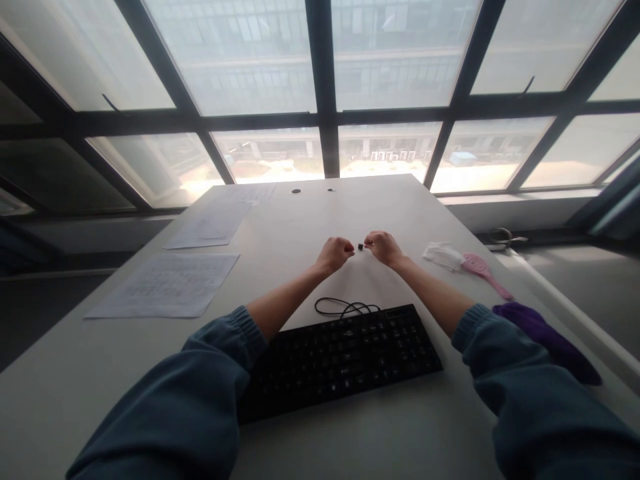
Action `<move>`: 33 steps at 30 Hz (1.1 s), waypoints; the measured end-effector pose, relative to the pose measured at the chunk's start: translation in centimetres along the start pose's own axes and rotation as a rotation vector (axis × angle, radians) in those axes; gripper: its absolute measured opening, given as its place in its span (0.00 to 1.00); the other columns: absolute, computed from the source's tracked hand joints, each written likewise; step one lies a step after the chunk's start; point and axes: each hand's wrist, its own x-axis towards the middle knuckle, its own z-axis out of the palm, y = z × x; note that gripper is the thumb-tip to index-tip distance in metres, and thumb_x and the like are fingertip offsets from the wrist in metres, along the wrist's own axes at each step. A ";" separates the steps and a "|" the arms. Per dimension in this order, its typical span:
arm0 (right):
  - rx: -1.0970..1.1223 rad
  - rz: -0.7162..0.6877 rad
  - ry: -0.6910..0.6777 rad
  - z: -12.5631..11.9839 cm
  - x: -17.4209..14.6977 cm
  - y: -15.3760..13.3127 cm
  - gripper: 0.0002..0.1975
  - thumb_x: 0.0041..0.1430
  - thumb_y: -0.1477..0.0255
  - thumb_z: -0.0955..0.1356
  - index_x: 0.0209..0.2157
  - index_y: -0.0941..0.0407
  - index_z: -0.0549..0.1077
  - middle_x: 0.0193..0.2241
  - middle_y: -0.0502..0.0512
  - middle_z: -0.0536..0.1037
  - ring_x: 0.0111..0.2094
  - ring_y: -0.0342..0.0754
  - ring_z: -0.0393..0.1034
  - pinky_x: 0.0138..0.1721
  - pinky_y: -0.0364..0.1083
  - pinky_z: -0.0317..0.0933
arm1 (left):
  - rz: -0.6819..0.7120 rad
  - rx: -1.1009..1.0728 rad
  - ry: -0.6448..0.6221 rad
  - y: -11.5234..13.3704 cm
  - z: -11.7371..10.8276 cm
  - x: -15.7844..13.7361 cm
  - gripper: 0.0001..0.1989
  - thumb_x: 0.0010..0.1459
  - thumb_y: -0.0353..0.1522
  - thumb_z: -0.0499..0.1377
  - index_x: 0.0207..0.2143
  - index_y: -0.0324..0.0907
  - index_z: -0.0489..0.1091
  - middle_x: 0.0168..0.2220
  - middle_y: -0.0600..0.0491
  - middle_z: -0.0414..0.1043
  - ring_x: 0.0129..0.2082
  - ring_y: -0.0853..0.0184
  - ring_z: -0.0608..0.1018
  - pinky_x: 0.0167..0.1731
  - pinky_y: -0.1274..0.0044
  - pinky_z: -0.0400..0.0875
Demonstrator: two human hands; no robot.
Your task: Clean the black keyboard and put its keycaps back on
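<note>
A small dark block-like piece [360, 247] sits in the narrow gap between my two hands, too small to name surely. Just left of it, my left hand [337, 253] is closed, with fingers curled together toward the piece. My right hand [383, 247] is also closed, its fingertips pinched at the right of the piece. What either hand holds, if anything, is too small to make out. Below my forearms lies a black keyboard [340, 360], tilted slightly on the table, its left end partly behind my left sleeve. Its black cable [345, 308] is looped behind it.
Printed paper sheets [163, 285] lie on the white table [280, 227] at left. Along the right edge are a crumpled white cloth or tissue [443, 255], a pink brush-like item [480, 265] and a purple cloth item [547, 337]. Large windows [390, 60] rise beyond the table.
</note>
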 end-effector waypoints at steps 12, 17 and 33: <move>0.532 -0.066 -0.072 -4.4 -12.9 -4.8 0.05 0.58 0.74 0.71 0.35 0.56 0.82 0.36 0.56 0.82 0.37 0.49 0.77 0.42 0.47 0.71 | -0.059 -0.340 -0.224 4.9 -1.7 -12.8 0.06 0.52 0.32 0.66 0.32 0.40 0.82 0.31 0.52 0.82 0.33 0.64 0.82 0.34 0.77 0.73; 0.588 -0.094 -0.188 -5.5 -16.0 -7.2 0.09 0.58 0.77 0.69 0.35 0.55 0.82 0.37 0.55 0.82 0.37 0.49 0.77 0.41 0.46 0.71 | -0.098 -0.369 -0.285 6.1 -1.0 -14.8 0.09 0.54 0.35 0.64 0.33 0.39 0.82 0.31 0.52 0.82 0.35 0.62 0.82 0.33 0.77 0.72; 0.417 -0.251 -0.201 -5.3 -16.5 -7.8 0.10 0.64 0.77 0.67 0.35 0.54 0.80 0.38 0.56 0.80 0.38 0.48 0.75 0.42 0.46 0.67 | 0.176 -0.164 -0.116 5.6 0.6 -15.9 0.05 0.58 0.30 0.64 0.33 0.45 0.82 0.37 0.53 0.81 0.36 0.66 0.80 0.41 0.76 0.72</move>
